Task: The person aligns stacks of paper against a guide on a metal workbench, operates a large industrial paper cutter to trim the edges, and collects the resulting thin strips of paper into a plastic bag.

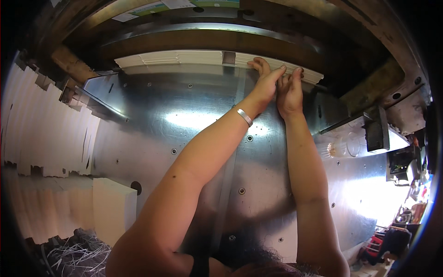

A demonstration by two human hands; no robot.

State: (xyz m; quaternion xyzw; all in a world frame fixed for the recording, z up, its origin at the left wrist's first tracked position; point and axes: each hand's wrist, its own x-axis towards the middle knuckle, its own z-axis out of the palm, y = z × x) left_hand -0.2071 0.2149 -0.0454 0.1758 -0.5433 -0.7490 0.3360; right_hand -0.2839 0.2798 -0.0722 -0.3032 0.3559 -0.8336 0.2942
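Observation:
Both arms reach forward over a shiny metal machine table (147,138). A long, low stack of cream-white sheets (313,75) lies at the far side, under a dark metal beam (203,40). My left hand (266,87) rests against the front of that stack with fingers apart, some reaching over its top edge. Close beside it, my right hand (290,94) touches the same stack, palm turned up and fingers slightly bent. Neither hand grips anything. Left of a narrow gap sits a second stack of white sheets (184,58), untouched.
Tall piles of white paper (46,124) and a white block-shaped stack (113,207) stand at left, above shredded paper strips (78,258). A clear cup (348,144) is on the right side near a dark metal block (376,129). Metal side guides flank the table.

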